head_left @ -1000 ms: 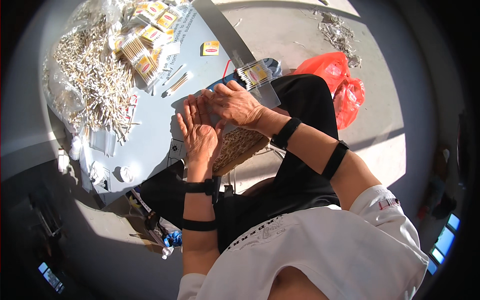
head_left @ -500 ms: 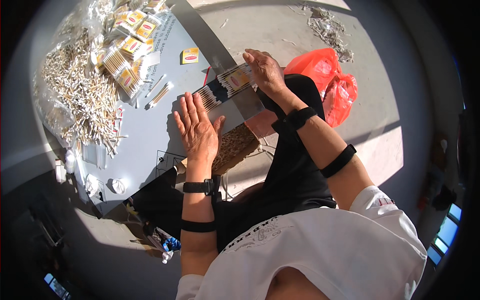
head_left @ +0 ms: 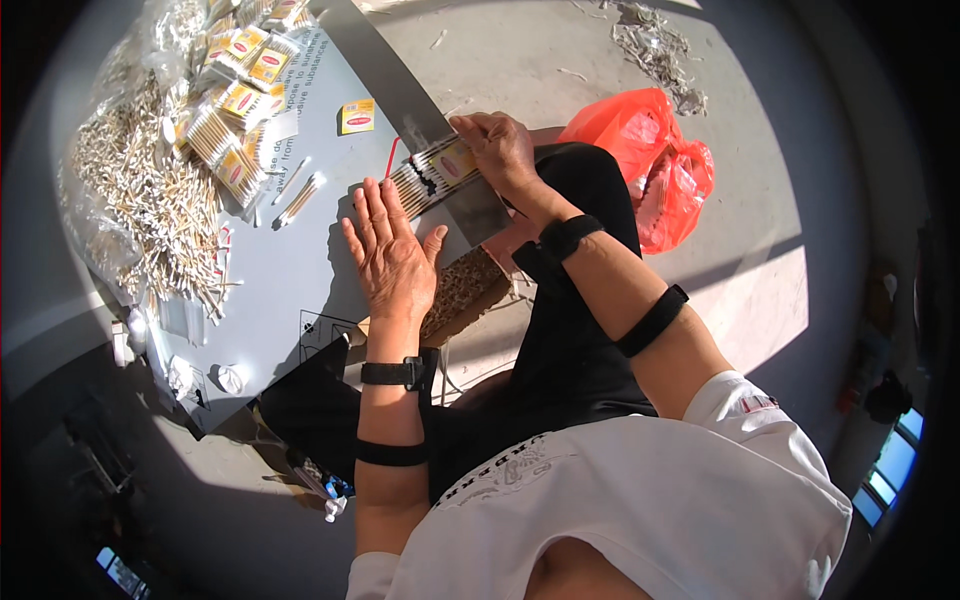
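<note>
My right hand [head_left: 498,150] grips a clear flat packet of cotton swabs [head_left: 432,174] with a yellow label, holding it at the near edge of the grey board [head_left: 300,280]. My left hand [head_left: 388,254] lies flat and open on the board just left of the packet, fingers spread, holding nothing. A brown woven tray [head_left: 462,288] pokes out under my left palm, on my lap.
A big heap of loose cotton swabs [head_left: 140,200] covers the board's left side. Several filled yellow-labelled packets [head_left: 232,100] are stacked at the far left. A single small yellow label [head_left: 357,116] lies apart. A red plastic bag [head_left: 650,165] sits on the concrete floor at right.
My hands, together a second ago, have parted. The right hand carried the packet away to the upper right; the left hand flattened onto the board.
</note>
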`<state>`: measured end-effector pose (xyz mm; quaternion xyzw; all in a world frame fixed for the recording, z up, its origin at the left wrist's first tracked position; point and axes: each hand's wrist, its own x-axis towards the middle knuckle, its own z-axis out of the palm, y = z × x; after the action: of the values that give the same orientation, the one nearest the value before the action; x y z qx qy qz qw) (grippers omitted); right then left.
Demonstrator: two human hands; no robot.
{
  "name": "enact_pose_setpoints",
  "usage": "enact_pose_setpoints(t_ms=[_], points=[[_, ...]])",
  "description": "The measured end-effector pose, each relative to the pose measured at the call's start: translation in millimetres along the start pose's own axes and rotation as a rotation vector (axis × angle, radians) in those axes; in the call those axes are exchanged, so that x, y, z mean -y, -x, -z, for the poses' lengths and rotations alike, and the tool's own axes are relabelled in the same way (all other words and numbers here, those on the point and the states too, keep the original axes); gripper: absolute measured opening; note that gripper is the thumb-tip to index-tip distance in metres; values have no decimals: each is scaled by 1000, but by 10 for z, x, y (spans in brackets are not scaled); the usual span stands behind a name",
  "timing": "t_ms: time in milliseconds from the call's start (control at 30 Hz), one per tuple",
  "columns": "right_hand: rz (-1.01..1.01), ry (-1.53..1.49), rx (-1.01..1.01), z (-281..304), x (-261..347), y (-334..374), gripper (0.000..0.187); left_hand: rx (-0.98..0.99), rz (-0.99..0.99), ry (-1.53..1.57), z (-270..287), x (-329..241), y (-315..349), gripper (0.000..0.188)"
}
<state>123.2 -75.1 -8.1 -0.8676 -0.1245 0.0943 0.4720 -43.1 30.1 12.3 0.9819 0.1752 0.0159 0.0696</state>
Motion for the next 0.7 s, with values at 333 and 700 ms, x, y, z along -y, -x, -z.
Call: enact_pose_setpoints(t_ms=[333, 700], points=[[-39, -135, 24, -43, -31, -3, 35, -3, -16, 3, -7, -129, -93, 81], [41, -128, -21, -60, -66, -4, 36, 3, -29, 29, 7, -257, -161, 81]])
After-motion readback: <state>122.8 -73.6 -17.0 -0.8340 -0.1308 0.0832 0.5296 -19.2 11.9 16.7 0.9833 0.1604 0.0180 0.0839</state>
